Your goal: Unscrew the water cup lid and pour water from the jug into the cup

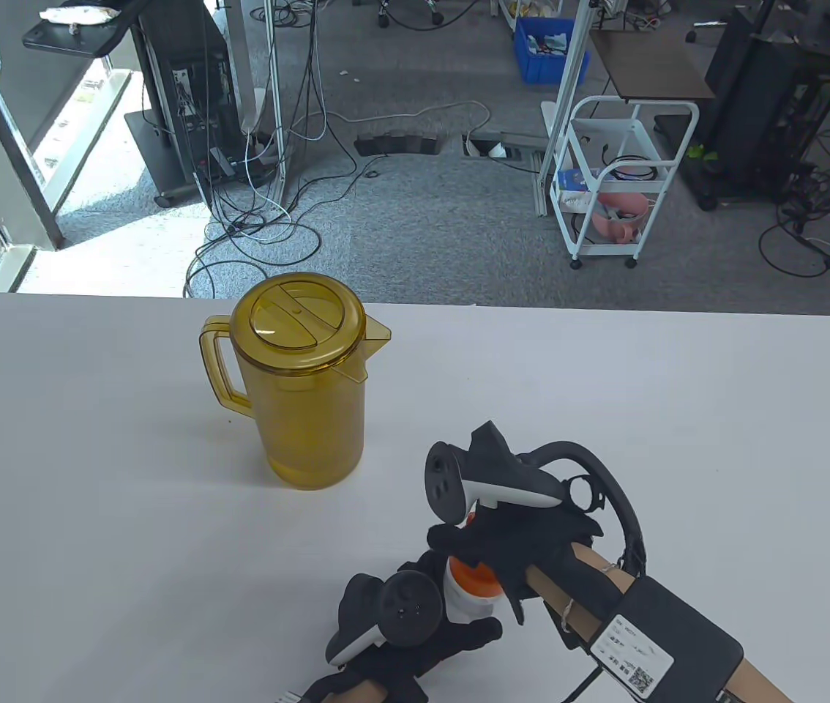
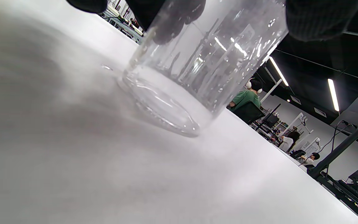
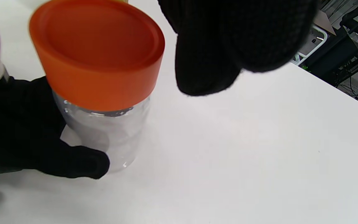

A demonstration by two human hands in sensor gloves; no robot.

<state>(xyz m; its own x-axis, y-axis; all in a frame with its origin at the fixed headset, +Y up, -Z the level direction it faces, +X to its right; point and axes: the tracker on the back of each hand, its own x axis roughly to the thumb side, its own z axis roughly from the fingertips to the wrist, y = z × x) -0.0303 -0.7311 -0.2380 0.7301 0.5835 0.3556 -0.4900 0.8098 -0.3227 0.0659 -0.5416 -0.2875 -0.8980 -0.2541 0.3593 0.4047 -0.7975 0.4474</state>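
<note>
One empty clear cup (image 3: 110, 137), orange lid (image 3: 96, 53) on, gripped by left hand (image 3: 26, 130); right hand (image 3: 235, 40) hovers loose; one amber jug (image 1: 305, 388) holds little water.

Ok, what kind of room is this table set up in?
Most likely an office-style lab or workshop. Loose cables trail across the grey carpet floor, a white wheeled trolley and a blue plastic crate stand behind the white table, and people sit at workstations in the left wrist view.

Gloved fingers (image 2: 169, 18) hold clear cup (image 2: 197, 62) on table (image 2: 104, 174).
</note>
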